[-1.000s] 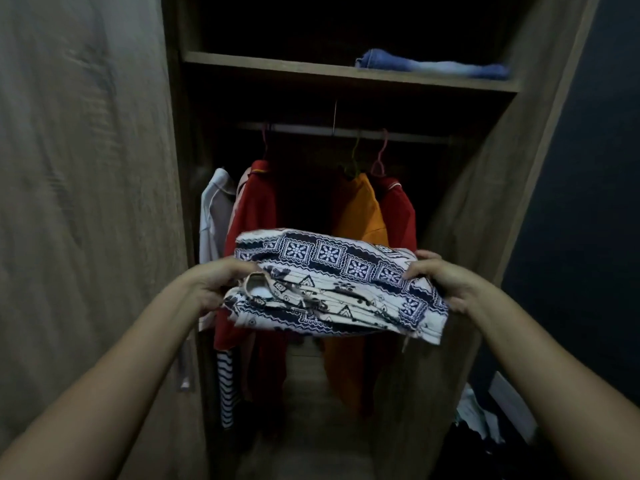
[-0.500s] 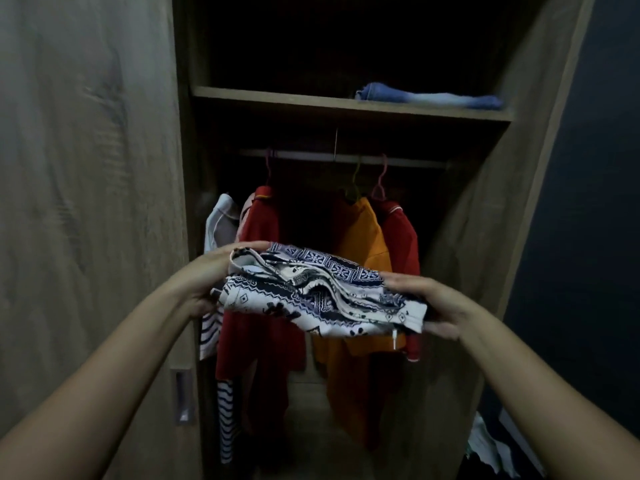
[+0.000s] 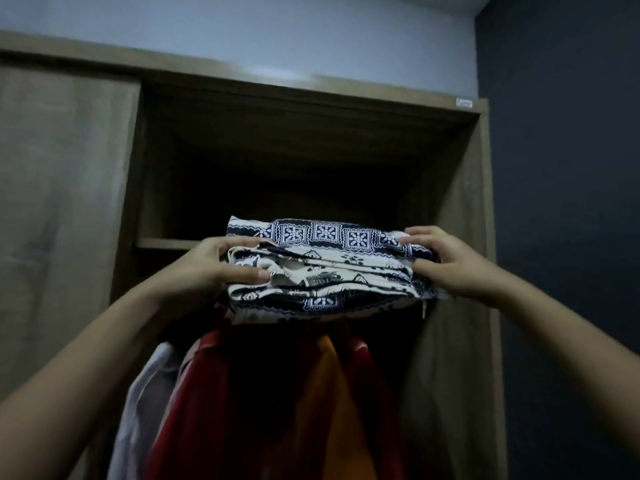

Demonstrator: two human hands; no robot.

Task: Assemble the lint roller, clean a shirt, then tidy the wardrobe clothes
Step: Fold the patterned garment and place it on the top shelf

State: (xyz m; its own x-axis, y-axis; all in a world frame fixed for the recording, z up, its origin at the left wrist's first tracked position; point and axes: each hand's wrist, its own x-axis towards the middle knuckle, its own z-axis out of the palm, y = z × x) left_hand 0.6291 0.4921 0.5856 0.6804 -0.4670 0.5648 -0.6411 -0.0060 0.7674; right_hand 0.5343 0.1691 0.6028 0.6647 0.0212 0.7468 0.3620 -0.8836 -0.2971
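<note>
Left hand [image 3: 207, 268] and right hand [image 3: 450, 265] hold the folded patterned cloth [image 3: 322, 271] by opposite ends, fingers [image 3: 247, 274] curled round its edges (keeps the fold flat), level with the top shelf [image 3: 166, 243], probably to slide it in.

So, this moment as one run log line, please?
left hand: grips folded patterned garment | right hand: grips it too | garment: level with upper shelf

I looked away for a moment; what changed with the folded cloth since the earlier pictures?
The folded patterned cloth rose from in front of the hanging garments to the level of the shelf. The left hand and right hand still grip its ends; the garments still hang below.
</note>
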